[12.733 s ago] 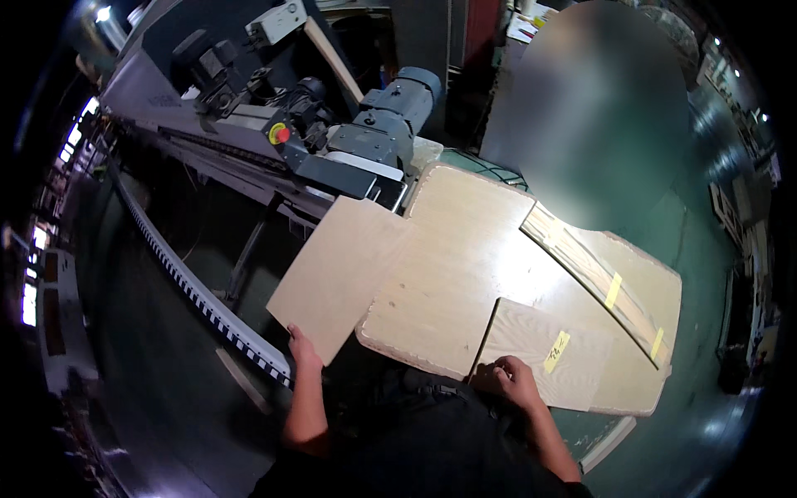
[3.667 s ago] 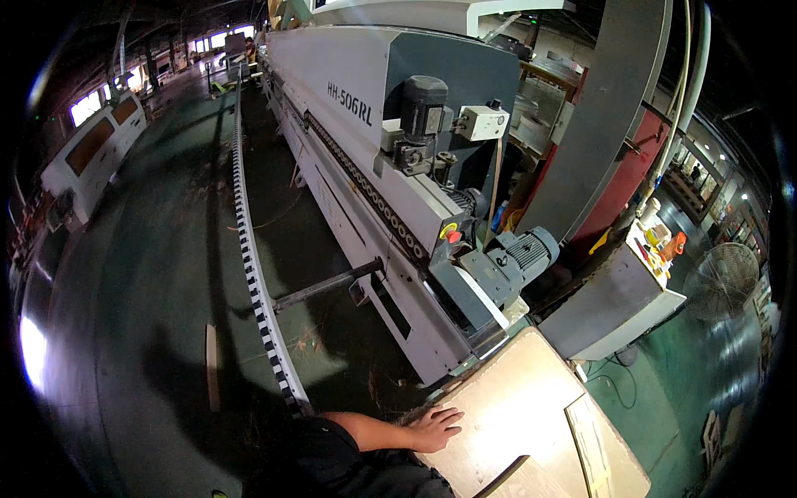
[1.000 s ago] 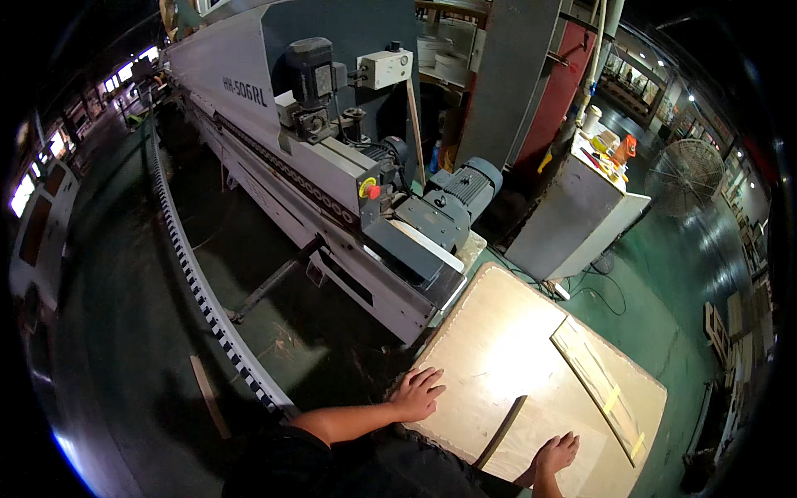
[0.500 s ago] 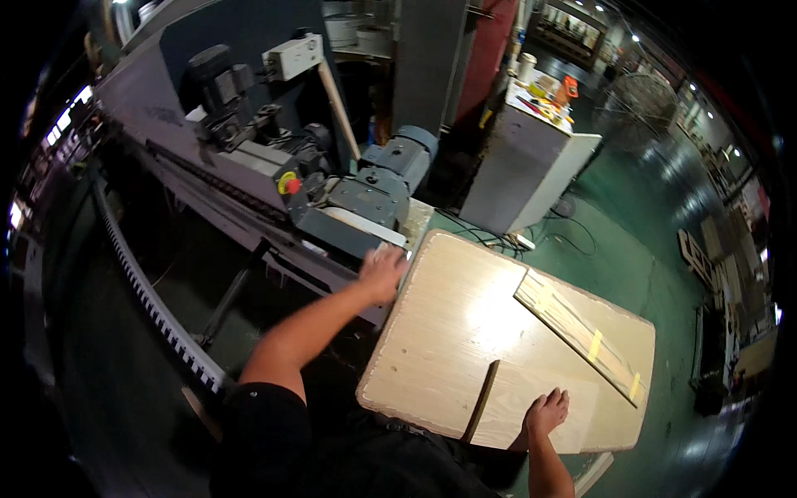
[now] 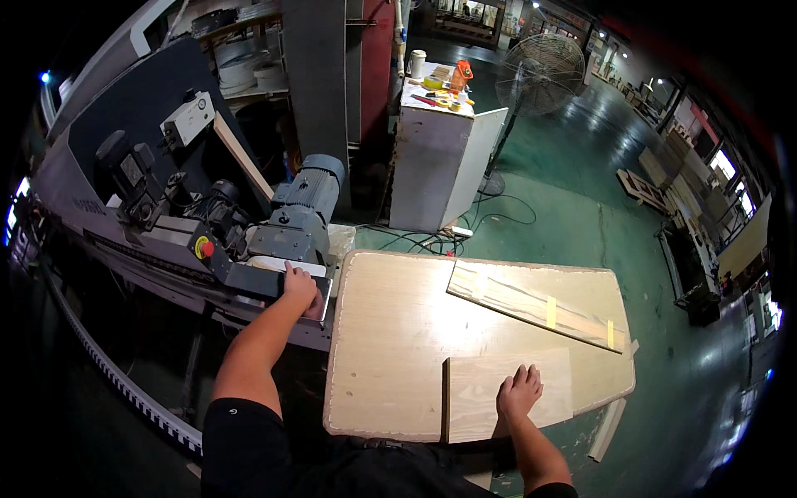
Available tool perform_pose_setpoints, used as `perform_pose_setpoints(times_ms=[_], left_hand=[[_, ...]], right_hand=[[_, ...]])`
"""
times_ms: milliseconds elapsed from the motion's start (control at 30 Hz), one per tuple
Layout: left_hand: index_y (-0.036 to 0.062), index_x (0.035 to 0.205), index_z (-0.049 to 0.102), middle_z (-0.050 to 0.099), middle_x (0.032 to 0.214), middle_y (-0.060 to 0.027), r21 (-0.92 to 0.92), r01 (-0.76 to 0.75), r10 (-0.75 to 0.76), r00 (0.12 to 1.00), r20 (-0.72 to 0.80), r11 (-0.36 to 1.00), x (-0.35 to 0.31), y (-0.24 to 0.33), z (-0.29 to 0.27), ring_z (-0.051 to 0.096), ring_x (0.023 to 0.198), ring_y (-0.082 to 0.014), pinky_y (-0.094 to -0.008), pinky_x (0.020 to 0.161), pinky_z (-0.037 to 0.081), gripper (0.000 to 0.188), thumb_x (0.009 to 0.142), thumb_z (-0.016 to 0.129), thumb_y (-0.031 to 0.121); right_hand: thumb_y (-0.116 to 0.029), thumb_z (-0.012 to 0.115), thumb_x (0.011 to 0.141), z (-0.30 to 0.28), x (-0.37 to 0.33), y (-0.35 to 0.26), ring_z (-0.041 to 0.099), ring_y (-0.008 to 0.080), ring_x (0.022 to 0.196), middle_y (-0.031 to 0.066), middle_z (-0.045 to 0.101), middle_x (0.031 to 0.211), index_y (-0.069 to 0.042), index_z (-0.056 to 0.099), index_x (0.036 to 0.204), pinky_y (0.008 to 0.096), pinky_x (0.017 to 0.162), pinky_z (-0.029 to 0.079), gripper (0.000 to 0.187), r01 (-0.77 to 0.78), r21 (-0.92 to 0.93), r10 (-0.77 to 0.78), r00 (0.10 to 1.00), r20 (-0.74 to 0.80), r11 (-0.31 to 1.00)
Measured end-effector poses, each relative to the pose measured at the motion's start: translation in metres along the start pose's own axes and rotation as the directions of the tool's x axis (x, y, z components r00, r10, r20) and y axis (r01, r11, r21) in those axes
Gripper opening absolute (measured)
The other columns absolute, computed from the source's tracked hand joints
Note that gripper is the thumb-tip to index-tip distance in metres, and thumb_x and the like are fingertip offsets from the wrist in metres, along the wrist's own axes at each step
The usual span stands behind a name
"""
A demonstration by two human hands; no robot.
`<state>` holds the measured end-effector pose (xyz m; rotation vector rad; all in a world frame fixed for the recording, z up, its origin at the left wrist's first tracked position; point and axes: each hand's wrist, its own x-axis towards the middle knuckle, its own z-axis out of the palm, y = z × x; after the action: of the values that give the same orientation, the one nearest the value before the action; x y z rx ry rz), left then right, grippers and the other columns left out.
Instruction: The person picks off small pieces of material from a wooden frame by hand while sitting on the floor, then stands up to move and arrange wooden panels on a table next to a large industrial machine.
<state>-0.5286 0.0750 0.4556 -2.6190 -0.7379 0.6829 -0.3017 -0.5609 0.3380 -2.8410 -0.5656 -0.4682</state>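
My left hand lies on the end of the grey machine, beside its long white-topped edge, fingers stretched out and no object showing in them. On the light wooden tabletop with rounded corners, a flat pale wooden board sits at the near side. My right hand rests on that board with its fingers apart. Farther back on the tabletop lies a narrow wooden panel with streaked grain and strips of yellow tape, apart from both hands.
A motor and a red stop button are on the machine at left. Behind the tabletop stands a grey cabinet with tape rolls and tools on top. Cables lie on the green floor near a large fan.
The view has turned to the right, so the machine and tabletop appear farther left. My left hand now touches the machine's end, while my right hand remains on the board.
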Motion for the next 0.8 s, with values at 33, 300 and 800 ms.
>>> perform_pose_setpoints(times_ms=[33,300,800], left_hand=[[0.013,0.127,0.067,0.061,0.134,-0.011,0.019,-0.032,0.033,0.999,-0.034,0.999,-0.001,-0.003,0.006,0.053,0.128,-0.0342,-0.0713,0.114,0.014,0.039,0.094,0.058,0.033],[0.0042,0.127,0.06,0.062,0.125,-0.0181,-0.305,-0.475,0.4,0.874,-0.277,0.825,-0.076,0.051,-0.095,0.055,0.125,-0.0365,-0.0556,0.116,0.027,0.059,0.078,0.074,0.033],[0.0032,0.136,0.053,0.056,0.128,-0.0254,0.371,0.089,-0.064,0.922,-0.382,-0.925,-0.188,0.079,-0.184,0.056,0.12,-0.0376,-0.0594,0.103,0.045,0.051,0.101,0.037,0.036]], right_hand=[[-0.029,0.056,0.091,0.001,0.002,-0.002,0.034,0.0377,0.142,0.0194,0.043,0.15,-0.008,0.054,0.135,0.0592,0.114,0.023,0.049,-0.009,0.024,0.009,1.0,0.015,1.0],[-0.028,0.055,0.092,-0.004,0.006,-0.006,0.035,0.0391,0.141,0.0209,0.044,0.148,-0.007,0.054,0.134,0.0593,0.114,0.024,0.047,-0.059,0.053,0.058,0.998,0.023,0.997],[-0.017,0.055,0.098,-0.045,0.016,-0.023,0.063,0.0371,0.103,0.0211,0.066,0.108,0.001,0.064,0.113,0.0484,0.092,0.048,0.025,0.194,-0.009,-0.187,0.929,-0.32,0.981]])
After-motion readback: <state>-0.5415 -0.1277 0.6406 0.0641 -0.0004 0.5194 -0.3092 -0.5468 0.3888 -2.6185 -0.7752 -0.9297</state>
